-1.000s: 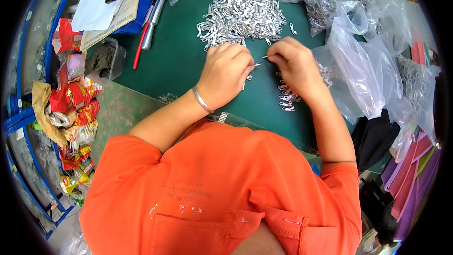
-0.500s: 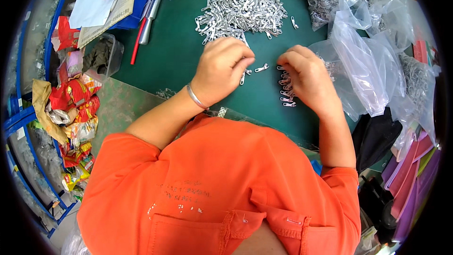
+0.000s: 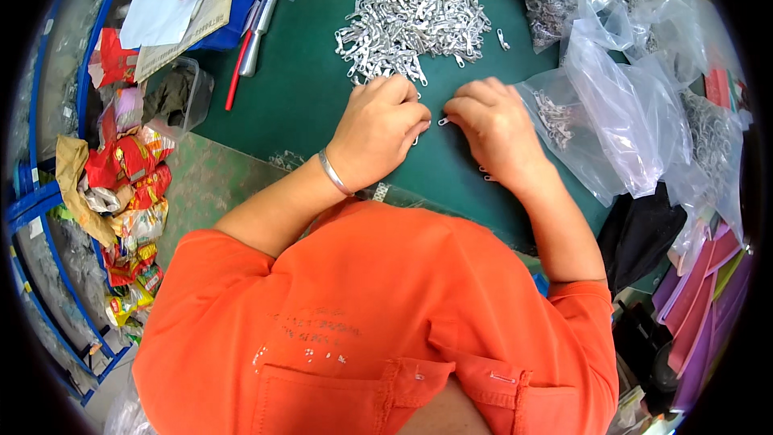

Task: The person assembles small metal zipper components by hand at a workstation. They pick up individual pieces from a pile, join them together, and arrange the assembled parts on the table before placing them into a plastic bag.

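A heap of silver zipper sliders [image 3: 419, 12] lies on the green table [image 3: 298, 64]. At the heap's near edge is my left hand [image 3: 372, 127], its fingers closed together. Slider ends peep out beside its fingertips and under the thumb; whether they are gripped or lying on the table is hidden. Between thumb and fingers, my right hand [image 3: 498, 127] pinches a single zipper slider [image 3: 443, 121], whose ring end points toward the left hand. Beneath the right hand, a row of sliders [image 3: 487, 178] is mostly covered, with only its near end showing.
Clear plastic bags [image 3: 616, 113] spread over the table's right side, one with sliders inside. A lone slider [image 3: 503, 39] lies right of the heap. A red pen [image 3: 237, 72], papers and a plastic tub [image 3: 197, 97] are at left, beside a blue rack [image 3: 36, 193].
My right hand has moved left from the row, toward my left hand, and now pinches a slider. The loose slider between the hands no longer lies there. My left hand has shifted slightly nearer.
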`<state>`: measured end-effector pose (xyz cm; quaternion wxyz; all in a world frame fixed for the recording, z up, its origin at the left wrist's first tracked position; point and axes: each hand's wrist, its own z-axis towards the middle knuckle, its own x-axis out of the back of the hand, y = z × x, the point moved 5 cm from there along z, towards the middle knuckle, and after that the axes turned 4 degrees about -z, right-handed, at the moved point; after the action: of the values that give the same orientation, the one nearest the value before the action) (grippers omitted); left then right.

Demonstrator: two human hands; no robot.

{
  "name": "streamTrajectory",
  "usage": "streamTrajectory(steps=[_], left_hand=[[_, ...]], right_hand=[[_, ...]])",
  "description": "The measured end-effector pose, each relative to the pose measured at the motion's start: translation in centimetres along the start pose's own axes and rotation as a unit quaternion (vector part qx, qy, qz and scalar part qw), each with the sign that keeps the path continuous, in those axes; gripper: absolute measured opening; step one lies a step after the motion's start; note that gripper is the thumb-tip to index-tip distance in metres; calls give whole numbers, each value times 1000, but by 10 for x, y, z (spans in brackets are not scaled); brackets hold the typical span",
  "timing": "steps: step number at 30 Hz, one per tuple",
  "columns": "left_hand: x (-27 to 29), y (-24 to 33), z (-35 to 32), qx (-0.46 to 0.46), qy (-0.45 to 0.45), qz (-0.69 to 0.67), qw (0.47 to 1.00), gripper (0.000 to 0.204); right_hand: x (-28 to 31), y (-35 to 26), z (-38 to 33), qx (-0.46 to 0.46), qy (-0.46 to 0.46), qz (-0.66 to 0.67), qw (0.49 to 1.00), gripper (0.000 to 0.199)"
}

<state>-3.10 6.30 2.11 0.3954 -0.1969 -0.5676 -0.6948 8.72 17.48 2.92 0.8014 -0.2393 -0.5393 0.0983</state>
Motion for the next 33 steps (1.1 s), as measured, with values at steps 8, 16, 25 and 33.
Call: streamTrajectory(steps=[8,16,25,33], left_hand=[[0,1,3,-7,-38,25,999,12],[-3,5,7,-13,-38,14,999,19],[8,7,7,-25,42,-36,998,17],[-4,-10,9,193,39,-362,911,12]], right_hand=[[34,10,-7,-122,-99,96,983,7],[31,49,23,-130,88,-135,978,8],[26,46,17,-93,15,22,995,18],[21,50,8,-191,51,-85,977,9]])
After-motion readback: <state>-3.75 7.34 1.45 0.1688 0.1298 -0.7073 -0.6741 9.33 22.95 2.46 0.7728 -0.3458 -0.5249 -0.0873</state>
